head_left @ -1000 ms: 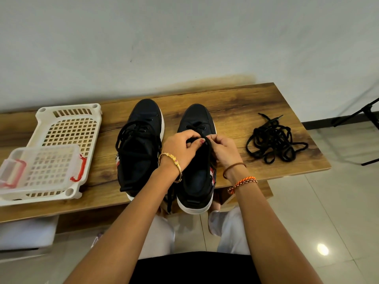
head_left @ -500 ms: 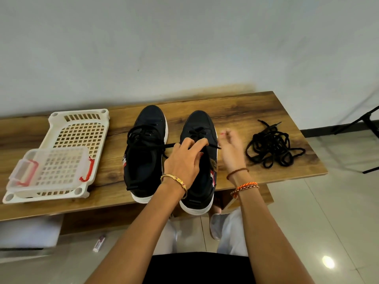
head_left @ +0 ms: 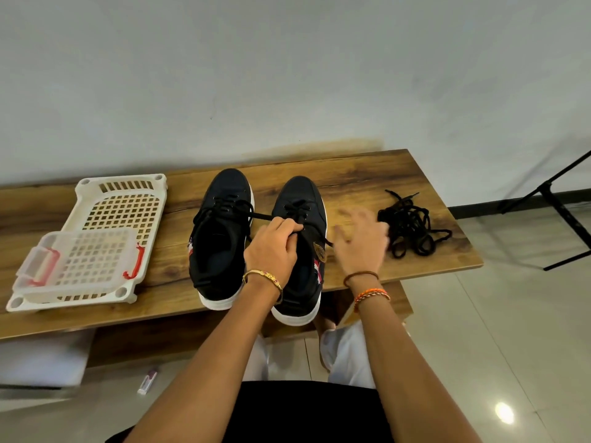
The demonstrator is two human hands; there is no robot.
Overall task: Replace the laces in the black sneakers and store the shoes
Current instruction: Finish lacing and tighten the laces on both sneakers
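1. Black lace (head_left: 260, 216) is pinched in the left hand (head_left: 271, 247) over the right sneaker (head_left: 300, 251), on the counter (head_left: 367, 177).
2. Right hand (head_left: 361, 241) is blurred, fingers spread loose, nothing gripped, beside the lace pile (head_left: 411, 230).
3. Left sneaker (head_left: 220, 238) is parked alongside.

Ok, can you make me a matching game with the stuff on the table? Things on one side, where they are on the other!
Things:
1. white basket
2. pile of loose black laces
3. right sneaker
4. left sneaker

Places:
A. under the left hand, which pinches its lace
B. at the table's left end
C. between the basket and the other sneaker
D. at the table's right end, beyond the blurred, open right hand

Pairs: 1-B, 2-D, 3-A, 4-C
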